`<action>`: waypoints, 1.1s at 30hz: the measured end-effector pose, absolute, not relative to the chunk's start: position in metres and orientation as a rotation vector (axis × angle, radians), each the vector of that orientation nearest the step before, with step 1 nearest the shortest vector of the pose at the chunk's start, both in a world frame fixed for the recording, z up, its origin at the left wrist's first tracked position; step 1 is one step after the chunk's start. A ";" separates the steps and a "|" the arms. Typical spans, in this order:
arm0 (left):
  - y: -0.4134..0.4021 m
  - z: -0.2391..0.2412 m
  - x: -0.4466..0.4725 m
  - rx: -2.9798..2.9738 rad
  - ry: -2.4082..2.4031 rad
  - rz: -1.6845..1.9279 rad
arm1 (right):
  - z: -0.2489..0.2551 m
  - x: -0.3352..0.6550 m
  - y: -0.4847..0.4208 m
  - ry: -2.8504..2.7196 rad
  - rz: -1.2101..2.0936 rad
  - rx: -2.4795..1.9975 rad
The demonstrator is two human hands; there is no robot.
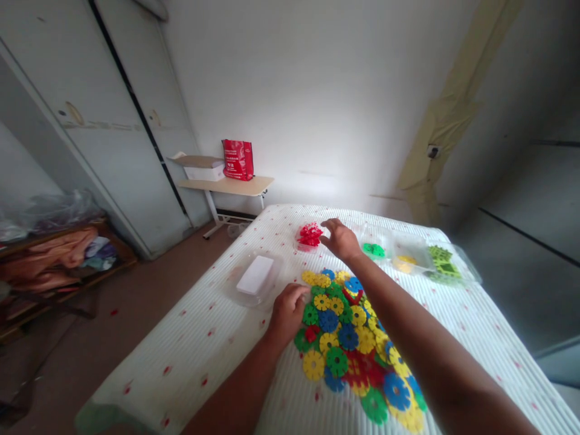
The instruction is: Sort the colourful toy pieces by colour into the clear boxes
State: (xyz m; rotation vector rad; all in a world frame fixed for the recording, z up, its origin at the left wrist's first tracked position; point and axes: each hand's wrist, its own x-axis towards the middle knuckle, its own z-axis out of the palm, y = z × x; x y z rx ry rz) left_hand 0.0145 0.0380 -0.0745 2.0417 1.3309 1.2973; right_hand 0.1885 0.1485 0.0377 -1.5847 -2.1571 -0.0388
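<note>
My right hand (342, 238) reaches over the far side of the table, just right of a clear container holding a heap of red plastic pieces (310, 235). Its thumb and forefinger are apart, and no piece shows between them. Closer in, my left hand (287, 311) rests at the left edge of a pile of notched plastic discs (338, 305) in yellow, blue, green and red. The left fingers are curled together; what they may hold is hidden. My right forearm covers part of the pile.
A clear tub with a white block (255, 275) stands left of the pile. Along the back right sit clear containers with green pieces (374, 249), yellow pieces (405, 263) and light green pieces (444, 263). Beyond the table are a side table (244, 186) and red bag (238, 160).
</note>
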 end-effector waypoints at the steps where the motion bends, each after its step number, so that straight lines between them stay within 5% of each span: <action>1: 0.038 -0.075 0.014 2.044 1.321 1.293 | 0.033 0.198 0.140 -2.153 -0.041 -1.568; 14: 0.039 -0.080 0.016 2.028 1.261 1.249 | -0.024 0.358 0.028 -1.768 0.323 -1.719; 33: 0.046 -0.086 0.012 1.958 1.277 1.201 | -0.025 0.365 0.005 -2.003 0.766 -1.846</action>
